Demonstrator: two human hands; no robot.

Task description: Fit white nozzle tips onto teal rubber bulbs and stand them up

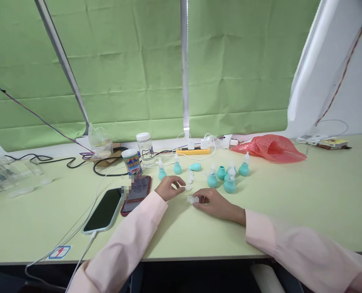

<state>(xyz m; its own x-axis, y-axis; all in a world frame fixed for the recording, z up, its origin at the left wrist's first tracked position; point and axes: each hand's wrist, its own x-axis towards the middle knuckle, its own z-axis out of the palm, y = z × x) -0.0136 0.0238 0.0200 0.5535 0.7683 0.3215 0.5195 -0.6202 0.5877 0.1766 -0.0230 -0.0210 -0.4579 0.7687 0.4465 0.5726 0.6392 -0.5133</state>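
Observation:
My right hand [213, 202] pinches a translucent plastic nozzle tip [192, 199] just above the table. The fingers of my left hand [170, 188] are drawn together at a small translucent plastic piece [189, 187], whose shape is hard to make out. Beyond my hands lie a few more translucent pieces [191, 176]. Teal bulb aspirators with clear tips stand around them: one [162, 173] behind my left hand, another [229, 185] behind my right. A teal bulb [221, 173] shows an open neck without a tip, and a teal bulb [195, 167] lies on its side.
Left of my hands lie a red-edged phone [136, 195] and a white-cased phone [104, 211] with a cable. A printed canister [132, 162] and a lidded clear jar [145, 146] stand behind. Farther back are a yellow power strip [193, 151] and a red plastic bag [269, 148].

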